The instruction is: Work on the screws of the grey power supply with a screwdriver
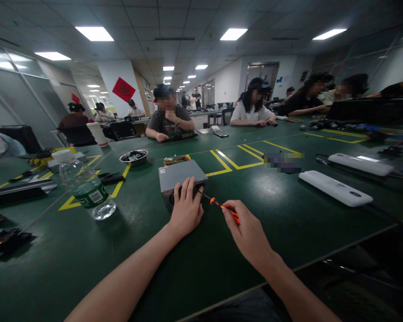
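A grey computer power supply unit (pixel 181 171) sits on the green table, a bundle of coloured cables (pixel 176 160) showing behind it. My left hand (pixel 187 206) holds the unit from the near side, its fingers over the top edge and its palm against the front face. An orange and black screwdriver (pixel 216 203) is gripped by its handle in my right hand (pixel 244 227). Its shaft points left, with the tip at the unit's right front corner, near my left fingers. Whether the tip sits in a screw is too small to tell.
Left of the unit stand a plastic water bottle (pixel 87 185) and a metal bowl (pixel 133 157) of small dark parts. White power banks or similar slabs (pixel 336 188) lie to the right. Yellow tape marks the green table (pixel 134 286). Several people sit across it.
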A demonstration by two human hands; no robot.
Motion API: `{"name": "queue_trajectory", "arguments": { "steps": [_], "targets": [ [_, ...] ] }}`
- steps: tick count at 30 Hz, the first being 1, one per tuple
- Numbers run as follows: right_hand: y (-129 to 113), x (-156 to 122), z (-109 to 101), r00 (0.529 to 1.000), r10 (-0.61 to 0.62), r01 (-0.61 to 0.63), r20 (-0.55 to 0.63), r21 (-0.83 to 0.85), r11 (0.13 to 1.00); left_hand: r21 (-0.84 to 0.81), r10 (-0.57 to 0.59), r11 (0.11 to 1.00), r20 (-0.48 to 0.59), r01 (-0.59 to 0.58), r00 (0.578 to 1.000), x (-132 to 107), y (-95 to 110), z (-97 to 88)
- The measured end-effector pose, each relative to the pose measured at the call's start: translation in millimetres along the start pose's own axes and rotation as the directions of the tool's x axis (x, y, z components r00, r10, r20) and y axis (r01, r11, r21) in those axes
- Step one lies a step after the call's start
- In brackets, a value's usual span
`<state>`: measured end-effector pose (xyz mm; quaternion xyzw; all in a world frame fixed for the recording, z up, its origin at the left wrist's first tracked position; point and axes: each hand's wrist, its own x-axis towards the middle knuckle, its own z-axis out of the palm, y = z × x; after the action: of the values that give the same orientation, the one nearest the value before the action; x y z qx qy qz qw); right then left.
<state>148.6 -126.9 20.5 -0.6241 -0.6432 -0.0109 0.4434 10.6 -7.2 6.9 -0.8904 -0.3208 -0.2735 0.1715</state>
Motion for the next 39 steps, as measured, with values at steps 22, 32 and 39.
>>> {"name": "queue_trajectory", "arguments": {
  "steps": [22,32,39],
  "targets": [
    [4,3,2,1.0,0.002,-0.003,-0.013,-0.035,0.999,0.01,0.02,1.0,0.013,-0.02,1.0,-2,-1,-0.9],
    [-21,3,1,0.992,-0.121,0.126,0.038,-0.194,0.973,0.031,0.025,0.999,0.02,-0.026,0.999,-3,-2,1.5],
    [-27,9,-1,0.909,-0.357,0.415,0.217,-0.383,0.825,0.026,0.025,0.999,0.028,-0.026,0.999,-3,-3,1.9]
  ]
}}
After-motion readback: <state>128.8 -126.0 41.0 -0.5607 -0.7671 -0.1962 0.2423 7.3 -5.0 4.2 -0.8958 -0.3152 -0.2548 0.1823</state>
